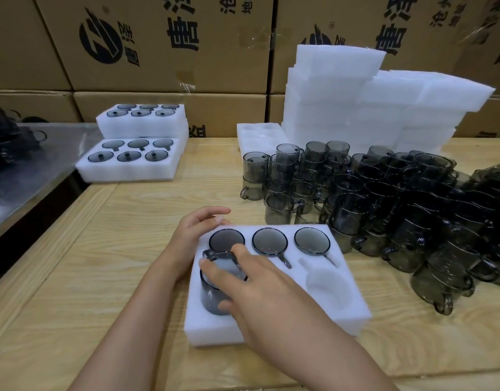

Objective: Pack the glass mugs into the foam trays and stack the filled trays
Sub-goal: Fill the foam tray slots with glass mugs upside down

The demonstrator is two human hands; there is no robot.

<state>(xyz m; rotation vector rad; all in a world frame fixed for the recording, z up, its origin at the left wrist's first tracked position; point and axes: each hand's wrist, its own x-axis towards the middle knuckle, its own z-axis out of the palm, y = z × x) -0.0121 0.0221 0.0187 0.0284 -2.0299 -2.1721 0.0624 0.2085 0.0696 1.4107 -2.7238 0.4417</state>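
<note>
The grip of my right hand (260,289) curls round the mug (215,294), tilted over the foam tray (342,314)'s near-left pocket, its mouth leaning away from me, while my left hand (192,235) rests loose-fingered on the far-left corner.

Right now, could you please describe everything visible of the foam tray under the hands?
The foam tray is white, flat on the wooden table. Three smoky mugs fill its far row; its near right pocket is empty. The left hand rests on its far left corner; the right hand holds a mug at its near left pocket.
</note>
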